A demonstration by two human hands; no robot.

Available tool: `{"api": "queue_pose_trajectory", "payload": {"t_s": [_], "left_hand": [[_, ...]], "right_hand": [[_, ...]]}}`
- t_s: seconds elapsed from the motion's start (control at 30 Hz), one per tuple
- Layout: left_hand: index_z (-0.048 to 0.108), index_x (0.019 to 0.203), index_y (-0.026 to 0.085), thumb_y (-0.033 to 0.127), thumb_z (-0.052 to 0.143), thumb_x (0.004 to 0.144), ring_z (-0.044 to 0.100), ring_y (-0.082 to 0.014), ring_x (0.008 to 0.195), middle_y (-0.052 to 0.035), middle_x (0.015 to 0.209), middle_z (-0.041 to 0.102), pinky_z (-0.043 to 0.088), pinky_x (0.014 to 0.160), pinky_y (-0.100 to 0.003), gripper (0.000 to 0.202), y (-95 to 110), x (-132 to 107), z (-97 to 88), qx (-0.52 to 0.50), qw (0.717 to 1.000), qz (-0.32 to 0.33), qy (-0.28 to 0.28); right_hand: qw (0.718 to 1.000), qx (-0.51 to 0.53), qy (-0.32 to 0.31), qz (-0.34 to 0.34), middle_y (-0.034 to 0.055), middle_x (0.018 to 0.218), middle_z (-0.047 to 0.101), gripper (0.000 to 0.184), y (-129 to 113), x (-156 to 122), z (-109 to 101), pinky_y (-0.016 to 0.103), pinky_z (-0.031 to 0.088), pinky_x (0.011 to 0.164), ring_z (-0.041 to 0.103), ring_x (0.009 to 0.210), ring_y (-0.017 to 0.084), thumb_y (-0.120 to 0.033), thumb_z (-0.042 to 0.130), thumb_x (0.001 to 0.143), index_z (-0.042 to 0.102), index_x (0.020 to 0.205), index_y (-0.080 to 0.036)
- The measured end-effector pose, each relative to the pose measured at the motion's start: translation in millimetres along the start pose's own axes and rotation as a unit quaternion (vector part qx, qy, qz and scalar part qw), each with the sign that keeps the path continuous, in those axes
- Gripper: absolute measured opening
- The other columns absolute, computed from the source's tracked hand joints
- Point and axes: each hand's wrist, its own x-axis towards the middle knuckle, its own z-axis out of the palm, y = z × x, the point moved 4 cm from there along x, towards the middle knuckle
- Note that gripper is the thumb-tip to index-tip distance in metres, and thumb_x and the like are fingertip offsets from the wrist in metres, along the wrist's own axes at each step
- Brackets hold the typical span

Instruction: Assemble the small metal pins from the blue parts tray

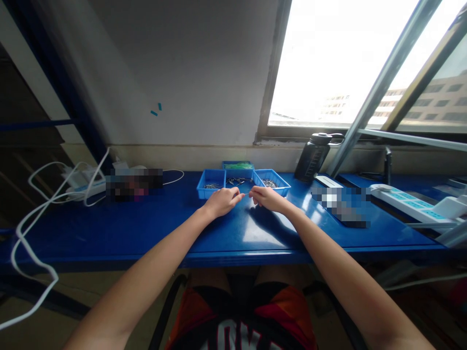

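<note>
Just in front of several blue bins, my left hand (222,201) and my right hand (266,198) are raised over the table with fingertips almost meeting. Both are closed in a pinch. Something thin and small seems to bridge the gap between them, too tiny to name. Small metal pieces lie in the left bin (199,185) and in the right bin (282,186). Longer dark and silvery metal pieces fill part of the middle bin (239,173). Behind it, a further bin (224,165) holds thin green pieces.
A dark bottle (312,156) stands right of the bins by the window. Further right lies a white power strip (408,201). White cables (47,199) loop over the blue table's (146,228) left end. Two blurred-out items lie left and right. A slanted metal post (383,87) rises at right.
</note>
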Motion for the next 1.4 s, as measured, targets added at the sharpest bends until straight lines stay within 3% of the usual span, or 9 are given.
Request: {"api": "queue_pose_trajectory", "payload": {"t_s": [0.4,0.6,0.77,1.03,1.2,1.4], "left_hand": [[0.059,0.085,0.019,0.035,0.042,0.082,0.053,-0.0122,0.066,-0.0018,0.081,0.060,0.040,0.060,-0.022,0.024,3.3,3.2,-2.3,-0.074,0.991,0.078,0.075],[0.059,0.082,0.018,0.034,0.046,0.079,0.054,-0.0111,0.066,-0.0014,0.081,0.060,0.042,0.065,-0.023,0.021,11.0,0.8,-5.3,-0.127,0.983,0.112,0.067],[0.056,0.084,0.018,0.025,0.050,0.074,0.058,-0.0124,0.073,0.0000,0.078,0.062,0.044,0.068,-0.022,0.014,13.6,-1.4,-5.8,-0.159,0.981,0.103,0.052],[0.055,0.082,0.019,0.029,0.049,0.073,0.054,-0.0117,0.060,0.0014,0.068,0.061,0.039,0.054,-0.020,0.015,7.7,-1.6,-3.4,-0.073,0.995,0.055,0.040],[0.057,0.088,0.021,0.035,0.045,0.077,0.057,-0.0146,0.064,-0.0002,0.073,0.063,0.039,0.057,-0.022,0.021,8.2,-1.7,-1.7,-0.012,0.998,0.054,0.010],[0.059,0.092,0.022,0.038,0.042,0.080,0.059,-0.0164,0.070,-0.0027,0.079,0.064,0.040,0.061,-0.023,0.026,6.6,-0.7,1.2,-0.005,0.998,0.061,0.006]], "right_hand": [[0.996,0.069,-0.052,0.005,0.0004,0.065,0.056,0.029,1.5,-0.3,8.4,0.020,0.039,0.050,0.048,0.050,0.008,-0.041,0.038,0.083,0.052,0.078,-0.016],[0.992,0.092,-0.085,-0.011,0.0009,0.067,0.056,0.034,-5.9,-3.3,9.8,0.020,0.039,0.051,0.048,0.052,0.008,-0.047,0.039,0.082,0.052,0.076,-0.016],[0.991,0.096,-0.096,-0.007,0.0015,0.068,0.058,0.037,-7.5,-3.3,10.7,0.020,0.038,0.051,0.049,0.053,0.008,-0.049,0.038,0.081,0.053,0.078,-0.015],[0.991,0.106,-0.079,0.008,0.0021,0.069,0.057,0.035,-1.9,-0.9,8.0,0.018,0.037,0.044,0.049,0.052,0.008,-0.045,0.039,0.082,0.056,0.090,-0.015],[0.989,0.120,-0.078,0.027,0.0030,0.069,0.058,0.038,-2.4,-0.8,7.0,0.017,0.037,0.043,0.049,0.052,0.008,-0.046,0.034,0.083,0.055,0.085,-0.014],[0.994,0.079,-0.071,0.002,0.0016,0.065,0.058,0.031,-6.5,-2.6,7.2,0.019,0.038,0.047,0.049,0.052,0.008,-0.043,0.043,0.080,0.055,0.077,-0.014]]}}
